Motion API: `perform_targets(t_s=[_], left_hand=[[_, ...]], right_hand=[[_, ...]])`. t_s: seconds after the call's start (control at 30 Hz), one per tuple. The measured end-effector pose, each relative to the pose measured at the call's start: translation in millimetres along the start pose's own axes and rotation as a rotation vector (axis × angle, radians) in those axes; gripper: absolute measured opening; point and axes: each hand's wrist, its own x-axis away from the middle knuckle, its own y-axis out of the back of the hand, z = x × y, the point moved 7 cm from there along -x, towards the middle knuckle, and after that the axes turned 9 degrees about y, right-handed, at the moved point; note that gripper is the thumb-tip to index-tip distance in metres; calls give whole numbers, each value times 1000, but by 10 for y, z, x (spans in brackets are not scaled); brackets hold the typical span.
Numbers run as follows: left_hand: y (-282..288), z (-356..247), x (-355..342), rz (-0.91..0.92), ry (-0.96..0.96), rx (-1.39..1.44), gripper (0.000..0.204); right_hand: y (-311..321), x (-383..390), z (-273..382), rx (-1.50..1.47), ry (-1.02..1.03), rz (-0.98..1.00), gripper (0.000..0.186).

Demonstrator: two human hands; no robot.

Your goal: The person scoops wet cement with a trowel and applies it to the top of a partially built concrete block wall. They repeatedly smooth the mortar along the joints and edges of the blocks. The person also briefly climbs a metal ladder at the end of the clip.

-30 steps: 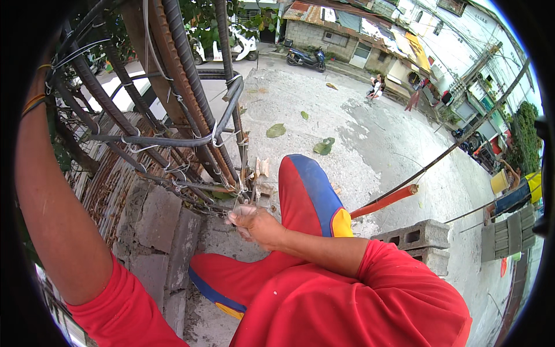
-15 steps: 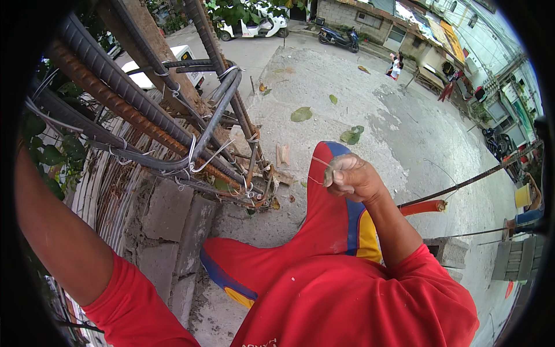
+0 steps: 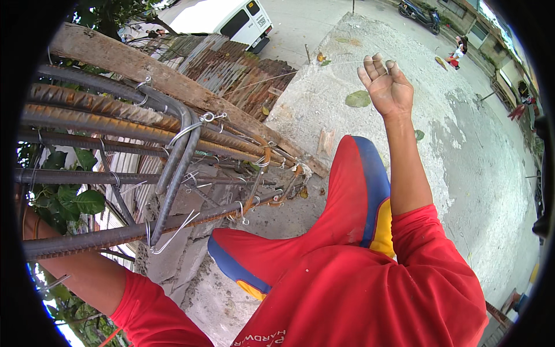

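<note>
My right hand is raised beyond my knees, palm turned toward me and fingers partly curled. A thin tie wire runs from its fingertips leftward toward the steel bars. My left forearm passes behind the lowest rebar at the left; the hand itself is not visible. Several ribbed rebars, some rusty, form a column cage beside me. A bent steel stirrup wraps around them. Twisted wire ties bind the crossings, and loose wire ends stick out near the lowest bar.
A wooden plank runs along the cage's far side. Concrete blocks lie below it, with leafy branches at the left. Beyond are rusty corrugated sheets, a white van, a motorbike and a person.
The view has swung toward the rebar cage. My right hand has moved up and away from my knee, turning its palm toward me. My left forearm now shows behind the lowest bar.
</note>
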Motion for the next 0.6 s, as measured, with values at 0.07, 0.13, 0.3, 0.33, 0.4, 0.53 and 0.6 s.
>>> perform_targets(t_s=[0.07,0.13,0.3,0.33,0.4,0.53,0.6], left_hand=[[17,-169,-44,-21,-8,-16,17],[-2,-287,-74,-31,-12,-24,17],[-82,-423,-47,-79,4,-28,16],[-103,-447,-38,-86,9,-29,16],[-148,-500,-32,-98,7,-24,16],[-196,-569,56,-134,-10,-46,15],[-189,-574,73,-103,-17,25,15]], right_hand=[[-184,-306,-146,-208,-56,89,17],[-564,-437,-208,-498,-240,494,19],[-468,-787,-436,654,-303,483,24],[-539,-753,-496,919,-248,685,26],[-643,-677,-608,1437,13,986,31],[-611,-523,-912,1713,53,1337,35],[-568,-590,-968,1720,10,1258,31]])
